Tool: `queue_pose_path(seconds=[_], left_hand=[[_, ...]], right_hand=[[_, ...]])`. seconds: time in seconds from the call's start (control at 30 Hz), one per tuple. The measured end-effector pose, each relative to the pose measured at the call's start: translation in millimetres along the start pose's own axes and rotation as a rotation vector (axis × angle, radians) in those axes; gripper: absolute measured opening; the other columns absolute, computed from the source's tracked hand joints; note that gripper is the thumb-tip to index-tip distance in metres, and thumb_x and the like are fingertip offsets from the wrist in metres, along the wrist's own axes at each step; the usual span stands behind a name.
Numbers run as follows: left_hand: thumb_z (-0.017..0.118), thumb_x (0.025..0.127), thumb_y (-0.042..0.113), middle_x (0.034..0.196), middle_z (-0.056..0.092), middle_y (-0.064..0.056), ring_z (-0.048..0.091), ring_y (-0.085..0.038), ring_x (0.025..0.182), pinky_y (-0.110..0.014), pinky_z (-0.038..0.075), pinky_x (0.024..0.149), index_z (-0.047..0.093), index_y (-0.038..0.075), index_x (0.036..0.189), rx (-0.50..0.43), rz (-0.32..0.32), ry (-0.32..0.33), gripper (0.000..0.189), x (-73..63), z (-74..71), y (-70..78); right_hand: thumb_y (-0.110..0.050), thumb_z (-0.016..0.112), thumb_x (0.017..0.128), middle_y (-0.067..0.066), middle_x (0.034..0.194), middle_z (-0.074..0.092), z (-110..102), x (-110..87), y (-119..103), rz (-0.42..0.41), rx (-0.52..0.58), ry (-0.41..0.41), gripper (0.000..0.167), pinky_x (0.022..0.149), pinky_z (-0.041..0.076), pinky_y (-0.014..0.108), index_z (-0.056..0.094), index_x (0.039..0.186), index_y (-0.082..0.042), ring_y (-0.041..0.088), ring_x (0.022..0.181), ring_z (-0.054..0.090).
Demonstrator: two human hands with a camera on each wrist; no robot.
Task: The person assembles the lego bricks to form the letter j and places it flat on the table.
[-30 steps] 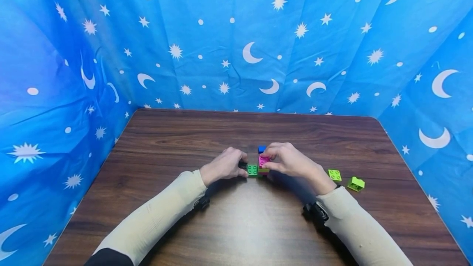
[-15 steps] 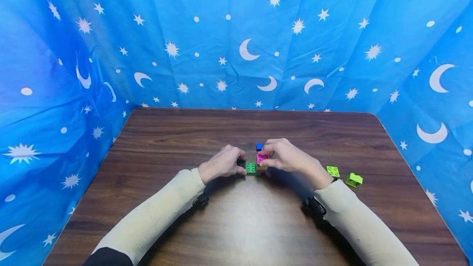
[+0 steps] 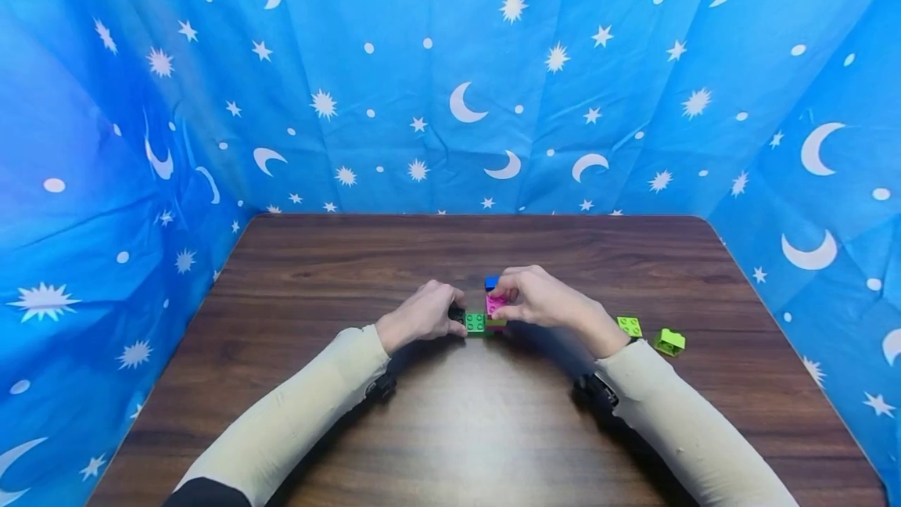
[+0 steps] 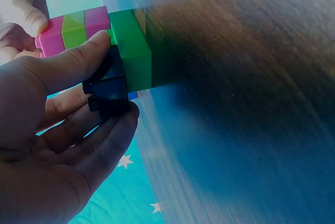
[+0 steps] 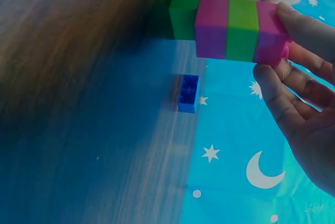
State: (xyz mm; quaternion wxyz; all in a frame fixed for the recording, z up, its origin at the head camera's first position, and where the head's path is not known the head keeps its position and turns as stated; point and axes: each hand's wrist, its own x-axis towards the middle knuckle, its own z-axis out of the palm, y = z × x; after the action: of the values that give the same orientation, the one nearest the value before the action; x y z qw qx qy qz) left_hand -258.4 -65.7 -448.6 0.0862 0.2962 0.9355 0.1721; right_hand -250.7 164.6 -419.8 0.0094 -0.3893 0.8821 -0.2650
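Head, green studded plastic brick [image 3: 475,323]: on wood-grain desk [image 3: 450,421], between left hand [image 3: 422,315] and right hand [image 3: 552,303].
Left wrist, grip: holds black plastic brick [image 4: 108,88] touching green brick.
Right wrist, grip: pinches upper pink plastic brick [image 5: 269,33] against lime plastic brick [image 5: 242,25].

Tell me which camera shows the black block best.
The left wrist view: the black block looks biggest and closest there, though the left grip covers part. The head view shows only a dark sliver beside that grip; the right wrist view shows just part, near its top edge.
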Motion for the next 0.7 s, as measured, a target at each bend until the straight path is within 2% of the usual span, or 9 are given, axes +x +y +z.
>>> queue_pose_path(seconds=[0.33, 0.47, 0.7], left_hand=[[0.085, 0.074, 0.032, 0.072, 0.060, 0.007, 0.055, -0.010, 0.065, -0.024, 0.045, 0.059, 0.069, 0.014, 0.089, -0.001, 0.005, -0.008, 0.029, -0.7, 5.2, -0.9], [0.085, 0.074, 0.033, 0.070, 0.059, 0.007, 0.054, -0.010, 0.063, -0.024, 0.044, 0.058, 0.067, 0.015, 0.086, -0.005, 0.004, -0.002, 0.028, -0.6, 4.8, -2.7], [0.085, 0.074, 0.033, 0.068, 0.058, 0.008, 0.052, -0.009, 0.061, -0.024, 0.043, 0.056, 0.062, 0.018, 0.080, -0.007, 0.011, 0.004, 0.028, -0.4, 2.5, -5.3]], right_hand=[[-0.024, 0.079, 0.083, -0.002, 0.088, 0.066, 3.6, -3.4, 2.1, -0.006, 0.012, -0.007, 0.024, 0.070, 0.057, 0.035, 0.073, 0.100, -0.010, 0.013, 0.077, 0.064], [-0.026, 0.079, 0.083, -0.001, 0.092, 0.067, 5.1, -3.5, 4.1, -0.024, 0.008, 0.015, 0.030, 0.070, 0.057, 0.036, 0.072, 0.106, -0.008, 0.015, 0.079, 0.064], [-0.029, 0.079, 0.082, 0.003, 0.099, 0.071, 3.9, -6.8, 8.9, 0.012, 0.052, 0.081, 0.037, 0.074, 0.057, 0.037, 0.071, 0.111, -0.007, 0.017, 0.085, 0.066]])
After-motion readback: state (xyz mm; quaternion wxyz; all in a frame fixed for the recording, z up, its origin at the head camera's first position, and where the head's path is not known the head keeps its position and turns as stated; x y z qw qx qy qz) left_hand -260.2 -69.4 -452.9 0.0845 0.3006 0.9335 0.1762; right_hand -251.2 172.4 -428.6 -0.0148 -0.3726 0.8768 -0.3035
